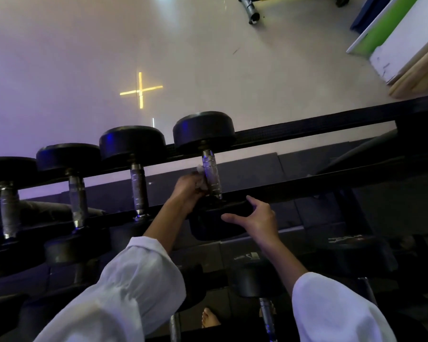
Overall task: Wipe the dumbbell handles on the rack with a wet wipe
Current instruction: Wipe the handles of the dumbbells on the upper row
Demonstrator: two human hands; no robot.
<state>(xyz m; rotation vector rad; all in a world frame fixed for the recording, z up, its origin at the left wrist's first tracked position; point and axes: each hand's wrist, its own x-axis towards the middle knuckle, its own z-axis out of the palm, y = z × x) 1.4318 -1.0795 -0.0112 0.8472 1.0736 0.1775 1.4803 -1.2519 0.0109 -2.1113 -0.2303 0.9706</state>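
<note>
The top row of the rack [307, 130] holds four dumbbells. Three handles [139, 188] lie left of the fourth handle [211, 176]; I cannot tell whether they are already clean. Just left of the fourth handle, the left hand [187, 190] curls its fingers round one wet wipe [201, 179], pressing it on. Below-right of it, the right hand [255, 218] is spread and relaxed, holding nothing. Far below it, at least two lower handles [267, 314] probably remain.

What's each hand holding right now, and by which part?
The left hand grips a crumpled wet wipe, bunched in its fingers against the dumbbell handle. The right hand holds nothing; its fingers are spread open by the near dumbbell head.
</note>
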